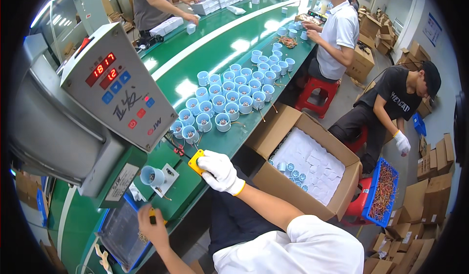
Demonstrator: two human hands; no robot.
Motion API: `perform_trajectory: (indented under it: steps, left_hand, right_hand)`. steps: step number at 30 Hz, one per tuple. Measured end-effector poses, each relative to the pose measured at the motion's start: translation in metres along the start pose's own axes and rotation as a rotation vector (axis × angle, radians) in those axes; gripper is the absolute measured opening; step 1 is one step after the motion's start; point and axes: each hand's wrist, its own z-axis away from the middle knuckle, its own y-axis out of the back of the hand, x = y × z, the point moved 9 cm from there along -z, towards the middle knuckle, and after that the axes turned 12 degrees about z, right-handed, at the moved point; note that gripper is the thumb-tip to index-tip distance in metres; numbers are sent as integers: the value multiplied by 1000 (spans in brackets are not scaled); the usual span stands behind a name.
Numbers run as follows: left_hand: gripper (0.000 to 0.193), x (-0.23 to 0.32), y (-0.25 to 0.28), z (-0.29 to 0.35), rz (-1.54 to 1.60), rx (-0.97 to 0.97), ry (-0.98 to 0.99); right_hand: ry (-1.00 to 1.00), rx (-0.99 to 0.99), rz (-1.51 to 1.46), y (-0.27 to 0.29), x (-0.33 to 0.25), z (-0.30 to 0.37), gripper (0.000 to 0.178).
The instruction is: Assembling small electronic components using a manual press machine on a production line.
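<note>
My right hand [221, 173], in a white glove with a yellow cuff, is closed on a yellow button box [194, 164] with a black button at the bench edge. Bare and closed, my left hand [152, 229] is at a second yellow-and-black button box [155, 216], mostly covered by the fingers. Between the hands, a light blue plastic cup [151, 175] with small parts inside sits beside a metal fixture plate [167, 178]. A grey machine [115, 86] with a red lit display stands over it. Beyond my right hand, several similar cups [222, 122] with wires stand in rows.
A blue tray [113, 235] of small metal parts lies near my left hand. On my right are an open cardboard box [312, 159] holding cups and white padding, and a blue basket [381, 196] of wires on a red stool. Several people work nearby, one seated at right [398, 98].
</note>
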Motion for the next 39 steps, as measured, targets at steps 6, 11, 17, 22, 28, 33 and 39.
perform_trajectory:
  steps: [6,11,17,22,28,33,39]
  left_hand:
    - [10,-35,21,42,-151,148,-99]
    - [14,-6,17,18,-224,-36,-190]
    - [26,-108,70,20,-279,41,174]
    - [27,-123,46,20,-253,-90,283]
    - [16,-104,47,11,-205,-108,217]
    - [25,-97,48,12,-119,-273,482]
    - [38,-80,68,1,-248,-404,341]
  right_hand:
    - [14,-21,214,-8,-8,-21,15]
    - [32,41,193,-12,2,-30,6]
    - [-125,57,71,-9,19,-6,28]
    - [-84,68,85,-11,16,-4,25]
    - [-69,7,102,-21,29,10,27]
    - [-47,14,122,-24,25,8,29]
    - [-55,42,156,-20,23,9,31]
